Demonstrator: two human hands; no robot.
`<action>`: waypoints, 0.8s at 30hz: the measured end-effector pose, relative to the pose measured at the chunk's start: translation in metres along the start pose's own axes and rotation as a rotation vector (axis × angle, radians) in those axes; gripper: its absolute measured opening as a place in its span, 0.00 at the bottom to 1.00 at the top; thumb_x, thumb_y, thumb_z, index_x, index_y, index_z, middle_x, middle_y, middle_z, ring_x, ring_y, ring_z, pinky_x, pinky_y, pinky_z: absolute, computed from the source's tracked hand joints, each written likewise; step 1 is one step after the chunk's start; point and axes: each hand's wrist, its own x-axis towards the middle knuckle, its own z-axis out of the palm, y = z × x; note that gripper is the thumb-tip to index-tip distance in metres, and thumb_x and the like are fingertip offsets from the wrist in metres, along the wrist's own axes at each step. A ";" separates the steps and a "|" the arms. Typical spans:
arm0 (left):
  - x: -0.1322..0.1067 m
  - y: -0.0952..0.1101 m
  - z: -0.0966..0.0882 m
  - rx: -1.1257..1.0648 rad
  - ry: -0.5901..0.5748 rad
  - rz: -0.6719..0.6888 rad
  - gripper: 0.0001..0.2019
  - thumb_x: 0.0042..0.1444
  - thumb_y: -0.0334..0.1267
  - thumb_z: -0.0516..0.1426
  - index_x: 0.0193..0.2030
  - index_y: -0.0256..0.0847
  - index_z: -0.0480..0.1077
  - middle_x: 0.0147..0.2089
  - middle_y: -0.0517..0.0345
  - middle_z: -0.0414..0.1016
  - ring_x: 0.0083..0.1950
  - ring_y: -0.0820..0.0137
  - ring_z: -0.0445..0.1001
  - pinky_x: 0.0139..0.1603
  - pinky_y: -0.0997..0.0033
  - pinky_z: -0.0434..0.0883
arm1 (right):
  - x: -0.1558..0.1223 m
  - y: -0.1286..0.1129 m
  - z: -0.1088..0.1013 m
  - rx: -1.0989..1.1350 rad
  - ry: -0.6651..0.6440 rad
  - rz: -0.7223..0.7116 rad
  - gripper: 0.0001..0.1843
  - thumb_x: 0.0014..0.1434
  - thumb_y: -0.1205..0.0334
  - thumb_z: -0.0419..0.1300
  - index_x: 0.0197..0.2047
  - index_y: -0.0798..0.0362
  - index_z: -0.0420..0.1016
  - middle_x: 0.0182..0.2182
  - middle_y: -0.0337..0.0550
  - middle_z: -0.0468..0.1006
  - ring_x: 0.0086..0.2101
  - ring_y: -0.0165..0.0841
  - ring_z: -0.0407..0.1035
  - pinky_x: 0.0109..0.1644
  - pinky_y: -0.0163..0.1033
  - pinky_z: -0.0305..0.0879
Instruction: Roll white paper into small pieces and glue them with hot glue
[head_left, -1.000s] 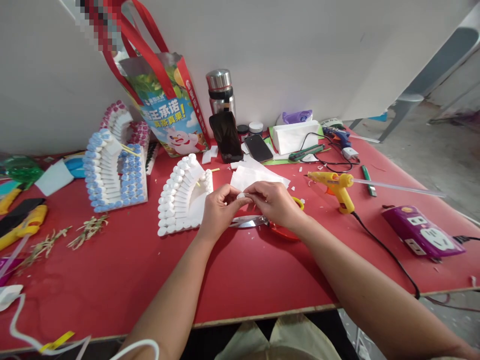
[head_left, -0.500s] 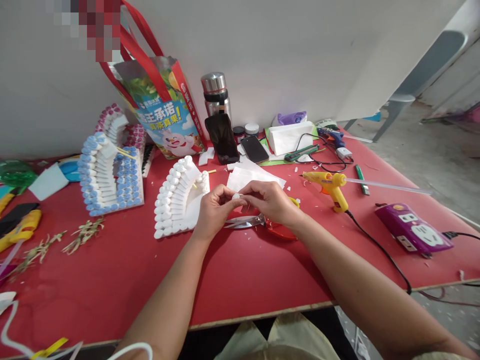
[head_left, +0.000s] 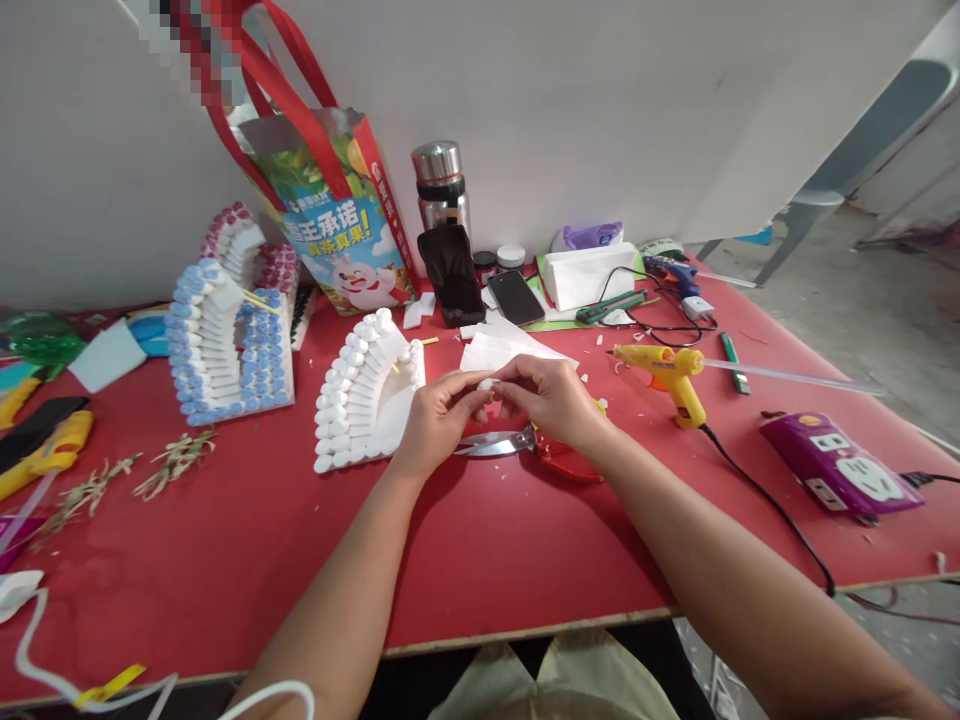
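My left hand (head_left: 442, 418) and my right hand (head_left: 549, 395) meet over the table, fingertips pinched together on a small white piece (head_left: 487, 384). Most of that piece is covered by the fingers, so its kind does not show. Just left of my left hand stands a white curved model (head_left: 382, 405) with stair-like steps and rows of rounded white plugs. Beneath my hands lie scissors (head_left: 499, 443) with red and yellow handles, partly hidden by my right hand. White paper sheets (head_left: 506, 345) lie right behind my fingers.
A yellow glue gun (head_left: 667, 378) and a purple power strip (head_left: 840, 465) are on the right. A blue-and-white stair model (head_left: 225, 350), a shopping bag (head_left: 337, 230), a steel flask (head_left: 439, 185) and phones (head_left: 450, 275) stand behind. Dried plant bits (head_left: 176, 462) lie left.
The whole view has shifted slightly, so things appear a little farther right. Both hands stay together on the small white piece, the fingers turned slightly around it.
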 end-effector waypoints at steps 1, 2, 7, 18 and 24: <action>0.000 0.000 0.001 0.003 0.007 -0.004 0.10 0.62 0.38 0.59 0.48 0.42 0.79 0.34 0.58 0.77 0.29 0.73 0.73 0.38 0.72 0.72 | 0.000 0.000 0.001 -0.004 0.002 -0.001 0.08 0.63 0.61 0.60 0.37 0.54 0.78 0.23 0.39 0.79 0.25 0.30 0.74 0.31 0.34 0.67; 0.000 -0.001 0.001 0.007 0.018 -0.010 0.10 0.62 0.39 0.59 0.47 0.42 0.79 0.34 0.58 0.77 0.29 0.73 0.72 0.37 0.72 0.71 | 0.000 0.001 0.001 -0.013 0.010 0.000 0.07 0.62 0.61 0.60 0.36 0.54 0.78 0.23 0.39 0.78 0.25 0.30 0.73 0.31 0.35 0.67; -0.001 -0.002 0.005 -0.024 0.060 -0.032 0.10 0.62 0.41 0.60 0.46 0.42 0.78 0.35 0.57 0.75 0.30 0.73 0.71 0.37 0.71 0.70 | 0.001 0.001 0.004 0.005 0.064 0.034 0.09 0.61 0.57 0.62 0.33 0.54 0.76 0.21 0.38 0.77 0.23 0.31 0.72 0.30 0.36 0.67; 0.001 -0.002 0.002 -0.945 -0.167 -0.456 0.11 0.50 0.39 0.68 0.38 0.35 0.78 0.37 0.52 0.71 0.35 0.74 0.68 0.38 0.74 0.71 | 0.006 -0.010 -0.003 0.492 0.119 0.139 0.14 0.57 0.52 0.65 0.34 0.56 0.74 0.22 0.36 0.74 0.18 0.25 0.65 0.21 0.33 0.63; -0.002 -0.002 0.003 -1.032 -0.219 -0.470 0.11 0.48 0.38 0.69 0.37 0.36 0.76 0.37 0.52 0.69 0.32 0.75 0.65 0.33 0.73 0.70 | 0.003 -0.010 -0.003 0.481 0.104 0.117 0.14 0.58 0.52 0.65 0.33 0.56 0.76 0.22 0.36 0.74 0.17 0.24 0.63 0.21 0.33 0.59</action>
